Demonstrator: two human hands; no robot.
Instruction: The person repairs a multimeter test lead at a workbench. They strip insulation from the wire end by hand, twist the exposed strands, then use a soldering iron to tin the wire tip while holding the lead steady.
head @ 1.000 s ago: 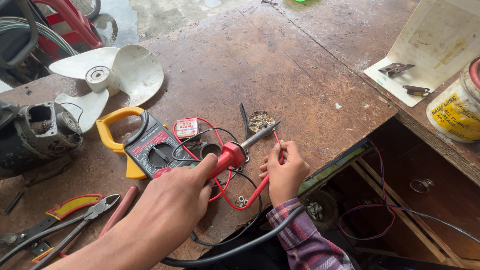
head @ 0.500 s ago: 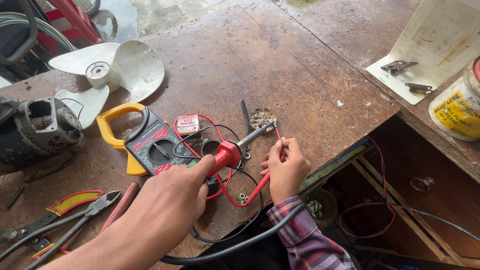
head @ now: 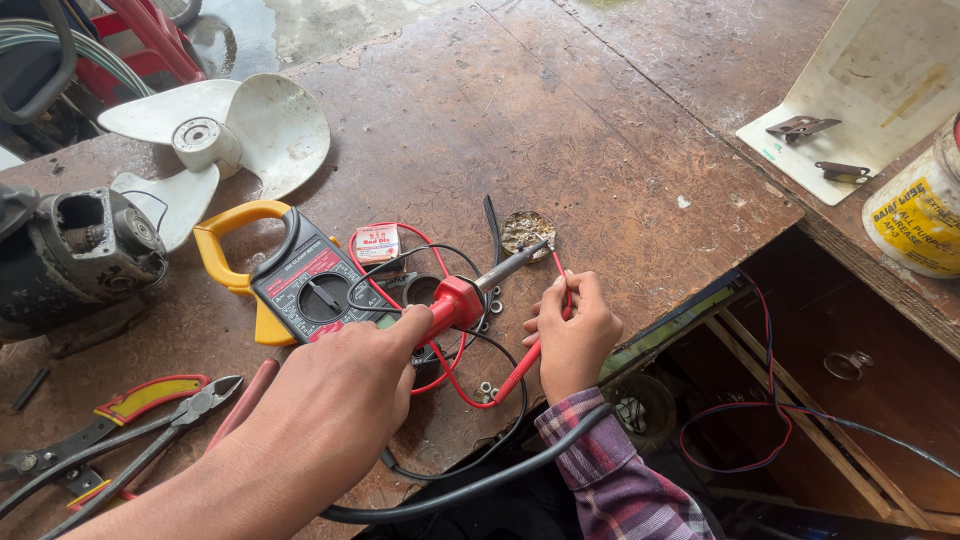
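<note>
Left grip [head: 345, 385] clamps the iron [head: 465, 295], right [head: 572, 335] pinches the probe [head: 545, 335]; hot tip could scorch nearby wires [head: 450, 375].

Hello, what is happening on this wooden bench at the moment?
A person works at a worn wooden workbench. The left hand holds a red-handled soldering iron, its metal tip at a small round tin. The right hand holds a thin red probe pointed at the same tin. A yellow and black clamp meter lies beside them.
</note>
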